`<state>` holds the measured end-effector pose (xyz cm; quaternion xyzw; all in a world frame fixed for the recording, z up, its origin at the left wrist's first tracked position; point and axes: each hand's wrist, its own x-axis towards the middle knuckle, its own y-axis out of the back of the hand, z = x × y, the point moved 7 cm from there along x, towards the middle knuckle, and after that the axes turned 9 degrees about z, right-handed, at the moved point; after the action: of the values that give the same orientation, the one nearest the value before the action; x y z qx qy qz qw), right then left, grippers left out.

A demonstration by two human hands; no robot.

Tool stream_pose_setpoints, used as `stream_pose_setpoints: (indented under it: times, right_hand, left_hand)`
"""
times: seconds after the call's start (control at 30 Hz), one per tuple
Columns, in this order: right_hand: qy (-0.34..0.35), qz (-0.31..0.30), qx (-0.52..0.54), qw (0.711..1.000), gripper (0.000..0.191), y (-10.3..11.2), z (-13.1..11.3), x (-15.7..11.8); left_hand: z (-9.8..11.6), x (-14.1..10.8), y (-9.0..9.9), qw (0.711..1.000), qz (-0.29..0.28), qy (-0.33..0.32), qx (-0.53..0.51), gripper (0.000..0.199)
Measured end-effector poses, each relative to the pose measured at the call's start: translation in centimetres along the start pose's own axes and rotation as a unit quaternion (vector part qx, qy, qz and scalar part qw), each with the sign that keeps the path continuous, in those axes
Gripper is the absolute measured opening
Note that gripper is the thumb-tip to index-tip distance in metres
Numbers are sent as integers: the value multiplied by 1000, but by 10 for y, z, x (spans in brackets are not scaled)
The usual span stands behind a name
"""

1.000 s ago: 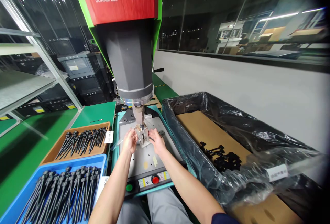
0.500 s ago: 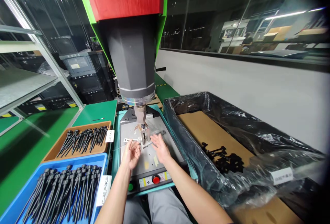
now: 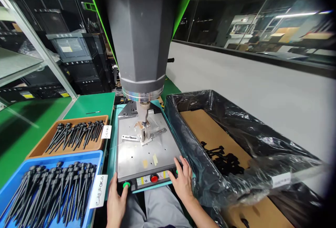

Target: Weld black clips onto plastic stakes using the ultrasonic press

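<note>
My left hand (image 3: pixel 116 201) rests at the front left corner of the press base, its thumb at the left green button (image 3: pixel 126 184). My right hand (image 3: pixel 183 180) lies over the front right corner, fingers spread around a second green button (image 3: pixel 177 171) that it partly covers. Both hands hold nothing. Between them on the front panel sits a red button (image 3: pixel 154 178). On the metal plate (image 3: pixel 131 161) stands a small metal fixture (image 3: pixel 145 135) with a dark piece in it. The press horn (image 3: pixel 143 110) is right above, and I cannot tell whether they touch.
To the left, a blue bin (image 3: pixel 98 158) and an orange tray (image 3: pixel 29 155) hold many black, long-stemmed parts. A large box lined with black plastic (image 3: pixel 262 133) stands at right, with black parts on cardboard (image 3: pixel 194 121). The press head (image 3: pixel 143 39) hangs above the plate.
Both hands have left the fixture and come down toward me, parting to the two front corners with the green buttons. My view has tilted down slightly.
</note>
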<state>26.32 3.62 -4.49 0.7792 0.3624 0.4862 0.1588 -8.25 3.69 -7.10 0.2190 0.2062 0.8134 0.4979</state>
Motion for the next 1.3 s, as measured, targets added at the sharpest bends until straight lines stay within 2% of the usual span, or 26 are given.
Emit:
stream_pose_setpoints:
  times: [0.1,0.27,0.37,0.47,0.57,0.67,0.83,0.97,1.1,1.3]
  right_hand:
    - [13,7,-28,1000,61,0,-1,-1]
    - [45,-47,-50,997,74,-20,-22,-11]
    - [41,-49,-69,996,75,-28,-26,-15]
    - [45,-55,-63,995,74,-26,-23,-15]
    - [28,-42,-59,997,61,-13,-4,-14]
    - [-25,-3,-56,998,52,0,30,-18]
    - [-103,-24,19,994,54,-9,72,-31]
    - [-134,-17,46,990,59,-13,85,-32]
    - [-154,-37,76,984,59,-12,92,-27]
    - [-144,-59,92,984,54,-11,92,-24]
  left_hand:
    - [-10,-4,1,999,-3,36,-21,68]
    - [-12,-3,5,996,3,68,-54,69]
    - [-12,-2,5,996,6,72,-60,70]
    - [-13,-2,3,995,0,80,-53,69]
    - [-16,-2,2,995,-6,86,-46,68]
    - [-19,-2,2,995,-3,85,-48,67]
    - [-20,-2,1,997,13,52,-55,66]
    - [-24,-2,-3,998,9,54,-45,64]
    - [-27,-1,-3,998,13,47,-40,66]
    - [-24,0,-3,999,-5,14,-39,67]
